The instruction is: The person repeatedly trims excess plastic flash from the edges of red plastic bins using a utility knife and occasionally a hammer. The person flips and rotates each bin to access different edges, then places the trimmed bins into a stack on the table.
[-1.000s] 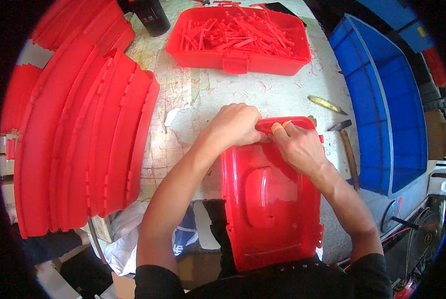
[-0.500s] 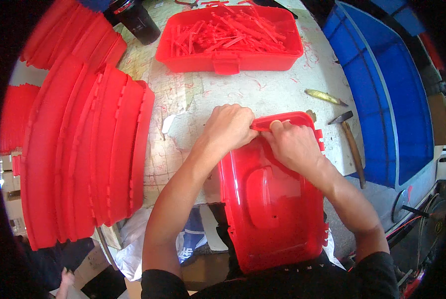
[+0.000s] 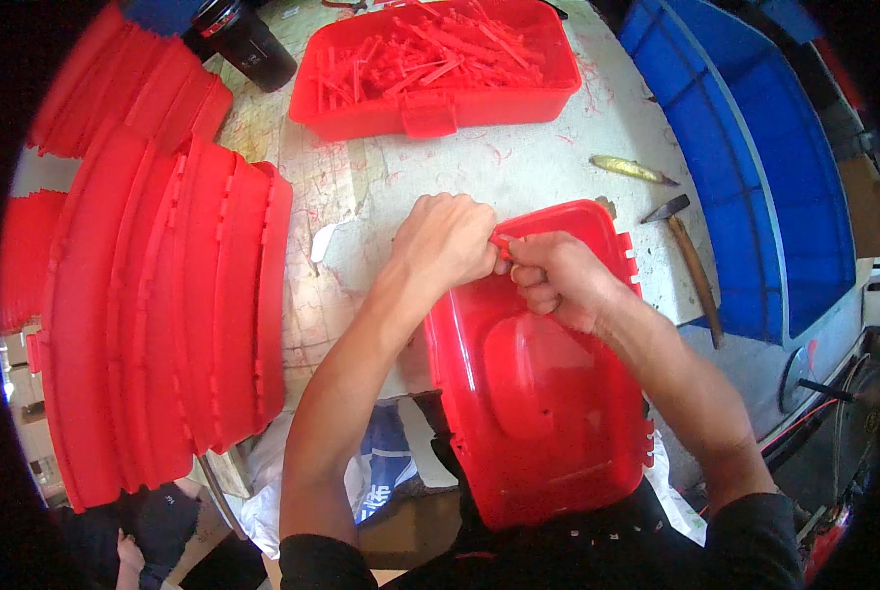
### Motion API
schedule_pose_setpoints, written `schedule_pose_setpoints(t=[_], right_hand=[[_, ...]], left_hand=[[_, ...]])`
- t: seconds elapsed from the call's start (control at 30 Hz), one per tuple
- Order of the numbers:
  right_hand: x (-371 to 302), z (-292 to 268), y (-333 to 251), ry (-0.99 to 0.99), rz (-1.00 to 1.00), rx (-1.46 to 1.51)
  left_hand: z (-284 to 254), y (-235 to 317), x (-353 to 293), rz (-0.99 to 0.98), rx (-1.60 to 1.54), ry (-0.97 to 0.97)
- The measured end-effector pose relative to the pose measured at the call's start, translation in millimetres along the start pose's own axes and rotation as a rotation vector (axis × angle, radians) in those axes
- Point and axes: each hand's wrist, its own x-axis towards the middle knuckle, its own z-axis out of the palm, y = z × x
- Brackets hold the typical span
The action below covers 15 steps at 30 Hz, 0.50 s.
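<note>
A glossy red plastic box lid (image 3: 587,452) leans against my body, its hollow side toward me and its far edge over the table. At its far left corner, my left hand (image 3: 448,239) is closed in a fist. Just right of it, above the hollow of the lid, my right hand (image 3: 568,280) is closed with its fingers curled. A small red plastic piece (image 3: 502,244) shows between the two hands, pinched by both; most of it is hidden by fingers. Whether it is joined to the lid cannot be made out.
A red box (image 3: 514,106) full of thin red plastic parts stands at the back. Nested red lids (image 3: 199,305) rise on the left, near a black tumbler (image 3: 248,44). On the right lie a hammer (image 3: 694,265), a yellowish knife-like tool (image 3: 632,169) and a blue crate (image 3: 794,197).
My right hand has come off the lid's far rim and turned, its fingers now curled by the left fist. The small red piece has come into sight between the hands.
</note>
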Motion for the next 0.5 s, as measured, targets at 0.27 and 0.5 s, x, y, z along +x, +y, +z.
schedule_pose_setpoints(t=[0.27, 0.5], right_hand=[[6, -20, -28, -0.173, 0.057, -0.317], [11, -17, -22, -0.023, -0.049, -0.689]], left_hand=[[0, 1, 2, 0.005, -0.028, 0.046], [-1, 2, 2, -0.001, -0.026, 0.072]])
